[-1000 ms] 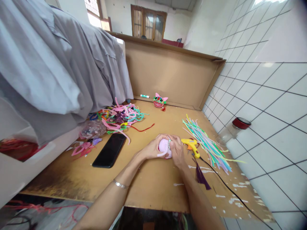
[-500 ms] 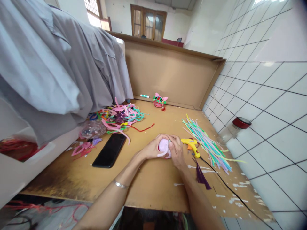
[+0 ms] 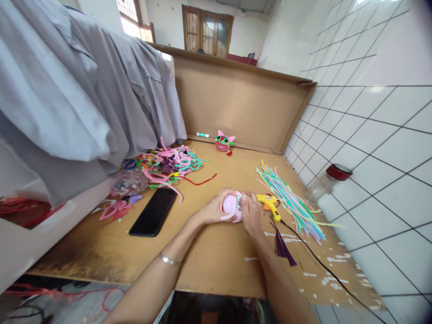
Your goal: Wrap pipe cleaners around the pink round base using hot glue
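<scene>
A: Where is the pink ball (image 3: 231, 207)?
B: Above the wooden table (image 3: 209, 252), clasped between both hands.
A: Fingers?
B: Left hand (image 3: 213, 208) and right hand (image 3: 251, 212) curl closed around its ribbed, fuzzy, round surface; the yellow plastic glue gun (image 3: 269, 204) lies beside.

The pink ball (image 3: 230, 206) looks fuzzy and matt. The phone (image 3: 153, 211) is glossy black, the tabletop (image 3: 209, 252) rough matt cardboard, the wall tiles (image 3: 371, 135) glazed.
</scene>
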`<action>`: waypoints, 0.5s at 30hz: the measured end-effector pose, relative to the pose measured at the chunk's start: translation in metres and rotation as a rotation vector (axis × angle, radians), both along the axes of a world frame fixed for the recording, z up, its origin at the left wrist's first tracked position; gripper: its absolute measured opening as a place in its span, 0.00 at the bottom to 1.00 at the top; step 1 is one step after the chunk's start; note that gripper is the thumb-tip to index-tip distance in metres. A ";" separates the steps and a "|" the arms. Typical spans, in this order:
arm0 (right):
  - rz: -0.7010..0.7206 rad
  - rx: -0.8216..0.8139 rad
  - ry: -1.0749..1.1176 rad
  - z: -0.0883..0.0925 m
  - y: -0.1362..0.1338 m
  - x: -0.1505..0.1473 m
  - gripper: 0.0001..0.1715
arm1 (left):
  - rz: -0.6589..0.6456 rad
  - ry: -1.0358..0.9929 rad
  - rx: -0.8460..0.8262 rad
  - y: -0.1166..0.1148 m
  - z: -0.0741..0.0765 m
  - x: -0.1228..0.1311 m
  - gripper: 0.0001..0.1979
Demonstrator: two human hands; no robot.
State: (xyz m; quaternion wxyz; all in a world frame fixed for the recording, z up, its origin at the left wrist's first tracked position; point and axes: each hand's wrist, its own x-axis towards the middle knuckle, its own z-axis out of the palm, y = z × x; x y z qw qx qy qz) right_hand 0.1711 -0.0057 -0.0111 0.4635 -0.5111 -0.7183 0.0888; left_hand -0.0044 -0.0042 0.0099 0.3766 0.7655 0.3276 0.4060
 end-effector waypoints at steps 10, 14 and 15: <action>0.059 0.015 -0.016 0.002 -0.002 -0.002 0.29 | 0.014 0.019 0.007 0.000 0.000 0.000 0.30; 0.121 0.039 -0.045 0.004 -0.006 -0.004 0.28 | 0.009 0.006 0.007 0.001 -0.001 0.001 0.30; 0.134 0.039 -0.052 0.004 -0.006 -0.004 0.28 | 0.011 0.008 0.005 0.001 -0.001 0.001 0.29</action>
